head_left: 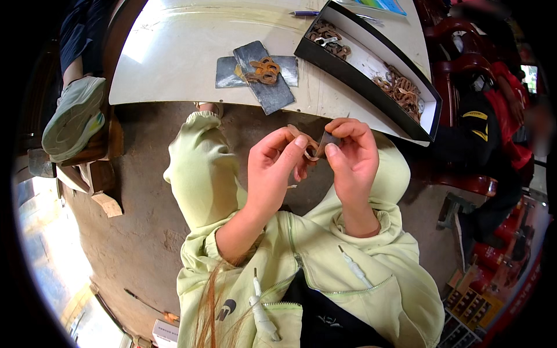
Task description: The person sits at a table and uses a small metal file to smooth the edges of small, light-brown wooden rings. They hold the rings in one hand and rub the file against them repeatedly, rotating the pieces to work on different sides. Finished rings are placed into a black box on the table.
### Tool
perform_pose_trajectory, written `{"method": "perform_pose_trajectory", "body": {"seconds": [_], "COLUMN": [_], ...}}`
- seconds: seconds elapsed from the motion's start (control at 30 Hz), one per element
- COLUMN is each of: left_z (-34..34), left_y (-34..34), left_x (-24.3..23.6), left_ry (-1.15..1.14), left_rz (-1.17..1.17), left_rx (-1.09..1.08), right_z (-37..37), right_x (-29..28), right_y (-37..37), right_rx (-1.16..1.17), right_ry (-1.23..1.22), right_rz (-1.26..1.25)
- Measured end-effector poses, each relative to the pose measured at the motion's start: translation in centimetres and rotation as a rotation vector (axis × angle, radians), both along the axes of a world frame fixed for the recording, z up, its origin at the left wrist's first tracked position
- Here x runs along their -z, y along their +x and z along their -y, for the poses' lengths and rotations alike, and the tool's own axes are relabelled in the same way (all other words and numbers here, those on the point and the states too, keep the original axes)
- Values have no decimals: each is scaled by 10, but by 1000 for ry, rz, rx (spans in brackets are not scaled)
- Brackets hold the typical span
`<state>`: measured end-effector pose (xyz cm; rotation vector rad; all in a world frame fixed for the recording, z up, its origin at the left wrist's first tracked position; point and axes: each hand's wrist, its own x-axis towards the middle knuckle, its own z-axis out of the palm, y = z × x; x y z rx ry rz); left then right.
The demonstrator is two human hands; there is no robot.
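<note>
"Pale surface [174,75] up top, black box [351,87] of rusty parts [400,90] on its right. And the hands?"

"Over the lap! Left hand [270,159], fingers pinching a rusty looped piece [309,145]; right hand [357,159], fingers closed on a dark flat piece [328,140] (apparently touching it)."

"Doing it well?"

"I'd say brace the left, press lightly and evenly with the right."

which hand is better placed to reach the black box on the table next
Probably the right hand: it is nearer the black box, though it holds a dark flat piece. The left hand sits farther off and holds a rusty metal piece.
</note>
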<state>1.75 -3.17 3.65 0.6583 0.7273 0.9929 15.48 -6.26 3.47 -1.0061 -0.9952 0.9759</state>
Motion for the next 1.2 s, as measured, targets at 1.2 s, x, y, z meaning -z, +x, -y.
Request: {"method": "perform_pose_trajectory", "body": {"seconds": [1.2], "left_z": [1], "left_y": [2], "left_x": [2], "left_ry": [65], "left_rz": [-172], "left_rx": [-74], "right_z": [2], "right_x": [-2], "right_y": [0], "right_rx": [23], "right_ry": [-285], "right_rz": [-179]}}
